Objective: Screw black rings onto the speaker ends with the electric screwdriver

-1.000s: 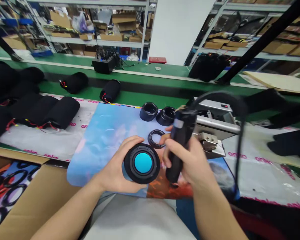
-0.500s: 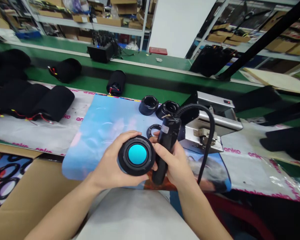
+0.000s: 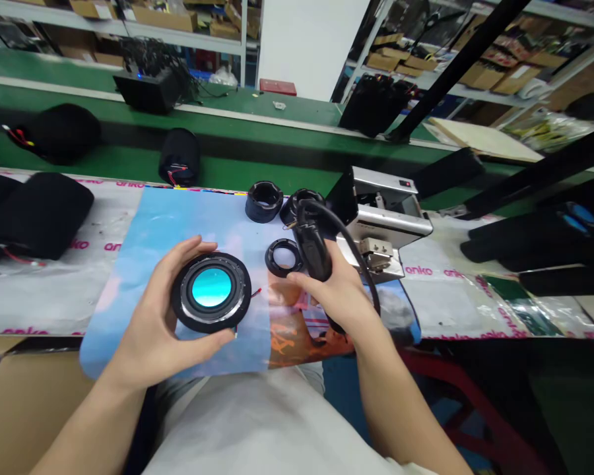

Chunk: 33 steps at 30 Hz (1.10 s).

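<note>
My left hand (image 3: pixel 171 316) holds a round speaker (image 3: pixel 211 287) by its edge, fingers at the far side and thumb at the near side. It has a black rim and a shiny teal centre facing up; a short lead with a red tip shows at its right. In my right hand (image 3: pixel 339 287) is a black corded electric screwdriver (image 3: pixel 313 247), its cable end up and its lower end hidden by the hand. Left of the screwdriver, a black ring (image 3: pixel 283 257) lies on the blue printed mat (image 3: pixel 143 264).
Two black ring-shaped housings, one of them (image 3: pixel 264 202) in plain view, stand behind the ring. A silver machine (image 3: pixel 389 211) with a red switch stands right of them. Black fabric-covered cylinders (image 3: pixel 54 214) with red leads lie left; more black tubes (image 3: pixel 519 231) lie right. A black pole (image 3: pixel 455 72) slants up behind.
My hands have moved apart: the speaker has gone left and the electric screwdriver has tilted away from it. The black ring is now fully uncovered. The camera view has turned to the right.
</note>
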### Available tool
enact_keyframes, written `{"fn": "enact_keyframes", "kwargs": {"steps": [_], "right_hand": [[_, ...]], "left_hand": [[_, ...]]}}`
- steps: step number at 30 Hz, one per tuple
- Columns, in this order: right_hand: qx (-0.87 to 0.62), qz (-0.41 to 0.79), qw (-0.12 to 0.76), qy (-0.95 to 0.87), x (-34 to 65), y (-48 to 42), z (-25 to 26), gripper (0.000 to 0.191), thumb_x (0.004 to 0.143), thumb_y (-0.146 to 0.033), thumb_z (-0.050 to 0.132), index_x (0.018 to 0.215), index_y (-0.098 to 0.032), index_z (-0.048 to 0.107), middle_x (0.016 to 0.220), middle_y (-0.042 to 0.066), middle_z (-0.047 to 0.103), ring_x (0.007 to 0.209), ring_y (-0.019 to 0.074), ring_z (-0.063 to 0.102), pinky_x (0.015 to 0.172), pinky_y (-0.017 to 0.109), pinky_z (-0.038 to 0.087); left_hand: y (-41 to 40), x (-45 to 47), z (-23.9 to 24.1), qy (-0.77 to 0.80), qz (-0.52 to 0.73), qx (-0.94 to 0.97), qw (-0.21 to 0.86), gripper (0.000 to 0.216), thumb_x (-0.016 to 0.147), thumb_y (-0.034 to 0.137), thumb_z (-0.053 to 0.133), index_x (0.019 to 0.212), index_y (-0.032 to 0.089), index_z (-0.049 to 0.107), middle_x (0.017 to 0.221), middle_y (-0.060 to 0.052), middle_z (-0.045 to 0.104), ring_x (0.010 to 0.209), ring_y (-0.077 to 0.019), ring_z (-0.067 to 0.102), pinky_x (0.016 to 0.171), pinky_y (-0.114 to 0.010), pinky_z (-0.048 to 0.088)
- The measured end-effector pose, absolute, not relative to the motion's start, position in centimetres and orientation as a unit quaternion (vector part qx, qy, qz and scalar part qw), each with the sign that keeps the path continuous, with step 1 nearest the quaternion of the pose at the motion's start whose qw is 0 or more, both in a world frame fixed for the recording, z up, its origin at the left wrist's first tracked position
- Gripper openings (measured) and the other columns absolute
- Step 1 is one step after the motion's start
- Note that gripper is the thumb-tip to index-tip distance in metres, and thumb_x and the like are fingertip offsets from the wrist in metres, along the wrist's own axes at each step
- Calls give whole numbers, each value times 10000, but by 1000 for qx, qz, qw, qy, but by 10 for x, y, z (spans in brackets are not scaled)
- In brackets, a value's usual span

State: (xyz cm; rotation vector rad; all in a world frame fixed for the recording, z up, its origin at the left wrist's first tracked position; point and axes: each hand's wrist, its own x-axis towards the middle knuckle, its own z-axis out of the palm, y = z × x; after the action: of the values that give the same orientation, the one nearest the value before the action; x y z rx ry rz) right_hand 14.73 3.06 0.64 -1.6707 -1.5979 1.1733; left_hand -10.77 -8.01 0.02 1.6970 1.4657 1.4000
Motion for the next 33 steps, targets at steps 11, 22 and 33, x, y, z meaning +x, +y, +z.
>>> {"fn": "enact_keyframes", "kwargs": {"steps": [11, 22, 33], "right_hand": [[-599, 371, 182, -686, 132, 46, 2, 615, 825, -189, 799, 1408, -295, 631, 1311, 34, 684, 1165, 238, 684, 1064, 394, 581], [-573, 372, 131, -718, 123, 48, -1, 589, 818, -123, 758, 1386, -225, 637, 1212, 61, 689, 1015, 209, 694, 926, 332, 589], [-593, 391, 198, -676, 137, 38, 3, 690, 767, -328, 853, 1412, -261, 617, 1302, 76, 665, 1074, 244, 706, 939, 395, 624]], "left_hand": [[-84, -89, -6, 600, 521, 572, 206, 1122, 695, 353, 996, 1650, 351, 405, 1520, -94, 663, 1378, -367, 677, 1134, -544, 598], [-86, -87, -8, 588, 537, 545, 263, 1150, 670, 404, 1021, 1630, 348, 392, 1505, -108, 651, 1354, -346, 695, 1104, -471, 613], [-92, -97, 2, 611, 483, 550, 302, 942, 687, 375, 1005, 1520, 353, 568, 1567, -79, 644, 1410, -372, 669, 1090, -479, 646]]}}
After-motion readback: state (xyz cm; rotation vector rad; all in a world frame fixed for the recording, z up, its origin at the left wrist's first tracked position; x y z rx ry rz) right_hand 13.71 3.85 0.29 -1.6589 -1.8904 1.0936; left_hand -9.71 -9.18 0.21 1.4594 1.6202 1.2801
